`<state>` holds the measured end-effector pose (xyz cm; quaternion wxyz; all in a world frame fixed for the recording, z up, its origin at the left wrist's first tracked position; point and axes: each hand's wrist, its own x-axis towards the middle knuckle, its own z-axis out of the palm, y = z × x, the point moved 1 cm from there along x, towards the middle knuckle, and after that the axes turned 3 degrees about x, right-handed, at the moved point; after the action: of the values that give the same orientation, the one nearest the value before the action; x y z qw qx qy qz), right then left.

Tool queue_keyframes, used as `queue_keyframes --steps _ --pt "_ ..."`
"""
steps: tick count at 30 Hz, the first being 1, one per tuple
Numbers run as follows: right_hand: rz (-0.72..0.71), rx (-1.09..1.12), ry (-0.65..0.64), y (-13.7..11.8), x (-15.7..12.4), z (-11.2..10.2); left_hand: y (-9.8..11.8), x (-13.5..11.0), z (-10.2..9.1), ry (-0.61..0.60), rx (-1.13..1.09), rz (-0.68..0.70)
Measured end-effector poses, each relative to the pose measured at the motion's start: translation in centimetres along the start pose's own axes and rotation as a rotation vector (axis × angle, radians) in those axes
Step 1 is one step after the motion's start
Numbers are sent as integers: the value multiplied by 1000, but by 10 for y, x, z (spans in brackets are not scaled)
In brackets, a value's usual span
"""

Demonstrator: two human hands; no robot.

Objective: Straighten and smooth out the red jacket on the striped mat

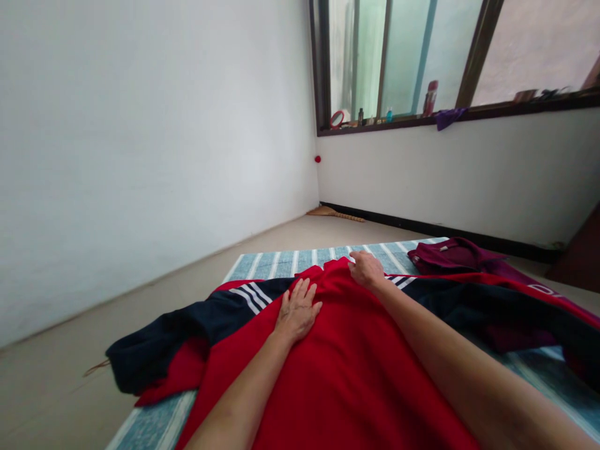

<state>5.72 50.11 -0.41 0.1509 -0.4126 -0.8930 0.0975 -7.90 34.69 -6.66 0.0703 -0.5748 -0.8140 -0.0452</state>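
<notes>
Room: a white plaster wall fills the left of the frame, and a window with a dark wooden frame is set in the upper right.

Floor: a pale floor is seen beyond and beside the mat, with a straw broom lying against the far wall.

Mat: a blue-and-white striped mat is laid across the lower middle of the frame.

Jacket: a red-and-navy track jacket with white sleeve stripes is spread on the mat, across the centre and lower part of the frame.

Maroon garment: a maroon garment is placed at the mat's far right, partly under the jacket's sleeve.

Left hand: the left hand is pressed flat and open on the red cloth, with the fingers spread.

Right hand: the right hand is kept apart from the left, curled at the jacket's upper edge; whether cloth is pinched cannot be told.

Sill: a round mirror, a bottle and a purple cloth are placed along the window sill.
</notes>
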Motion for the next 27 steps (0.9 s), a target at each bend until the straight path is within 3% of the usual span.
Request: queue_keyframes --steps 5,13,17,23,27 --pt "-59 -75 -121 1 13 23 -1 -3 -2 33 -15 0" --pt "-308 -173 -110 3 -42 32 7 -10 -20 114 -17 -57" --pt "-363 -180 -145 9 -56 28 3 7 -29 62 -29 -130" --pt "-265 -128 -184 2 -28 19 -12 54 -40 -92 -168 -191" --pt "-154 -72 -216 -6 -1 16 -18 69 -42 -39 -344 -276"
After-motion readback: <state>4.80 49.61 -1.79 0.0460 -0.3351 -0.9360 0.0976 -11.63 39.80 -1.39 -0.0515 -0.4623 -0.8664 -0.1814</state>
